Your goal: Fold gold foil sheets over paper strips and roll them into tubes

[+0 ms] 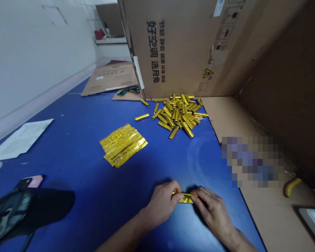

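Note:
Low on the blue table, my left hand [164, 201] and my right hand [212, 206] pinch the two ends of a strip of gold foil paper [186, 198]. The strip is narrow and shiny, and its ends are hidden under my fingers. Ahead and to the left lies a flat stack of gold foil sheets [123, 144], with the sheets slightly fanned. Farther off, against the cardboard, is a loose heap of rolled gold foil tubes [177, 113]. One foil tube [142, 117] lies apart, left of the heap.
A large cardboard box [183, 45] stands behind the heap. At the left are a black cap [47, 206], a pink phone [35, 181] and white paper [21, 139]. Flat cardboard [110, 78] lies at the back. On the right, a yellow handle [291, 186] rests beyond the edge of the table [99, 213].

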`<state>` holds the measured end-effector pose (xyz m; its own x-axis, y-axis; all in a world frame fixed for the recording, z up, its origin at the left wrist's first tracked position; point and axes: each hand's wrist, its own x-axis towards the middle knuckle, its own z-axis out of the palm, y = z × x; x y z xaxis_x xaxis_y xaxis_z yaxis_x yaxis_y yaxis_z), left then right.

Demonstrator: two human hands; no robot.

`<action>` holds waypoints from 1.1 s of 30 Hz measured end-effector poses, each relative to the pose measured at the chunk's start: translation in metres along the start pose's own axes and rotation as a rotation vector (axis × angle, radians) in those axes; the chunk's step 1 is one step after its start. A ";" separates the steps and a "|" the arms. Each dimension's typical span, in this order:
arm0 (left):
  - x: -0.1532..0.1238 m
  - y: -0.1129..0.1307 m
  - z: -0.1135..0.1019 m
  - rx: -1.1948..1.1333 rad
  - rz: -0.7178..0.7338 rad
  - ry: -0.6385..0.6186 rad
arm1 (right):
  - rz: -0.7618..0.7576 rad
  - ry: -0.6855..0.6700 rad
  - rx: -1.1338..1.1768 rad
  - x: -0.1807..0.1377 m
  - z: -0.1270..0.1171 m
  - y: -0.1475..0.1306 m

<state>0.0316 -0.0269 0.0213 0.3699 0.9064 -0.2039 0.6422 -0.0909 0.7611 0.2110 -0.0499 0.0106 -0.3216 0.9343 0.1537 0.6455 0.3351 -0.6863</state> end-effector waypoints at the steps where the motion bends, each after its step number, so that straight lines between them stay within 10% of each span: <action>1: 0.000 0.000 0.000 -0.017 -0.009 0.003 | 0.017 0.003 0.006 0.000 -0.001 -0.001; 33: -0.008 0.017 0.011 -0.347 -0.296 0.153 | 0.479 0.033 0.455 -0.006 -0.002 -0.019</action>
<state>0.0467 -0.0405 0.0292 0.0854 0.9253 -0.3695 0.4330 0.2996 0.8502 0.2018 -0.0614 0.0240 -0.0459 0.9729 -0.2268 0.3524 -0.1967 -0.9150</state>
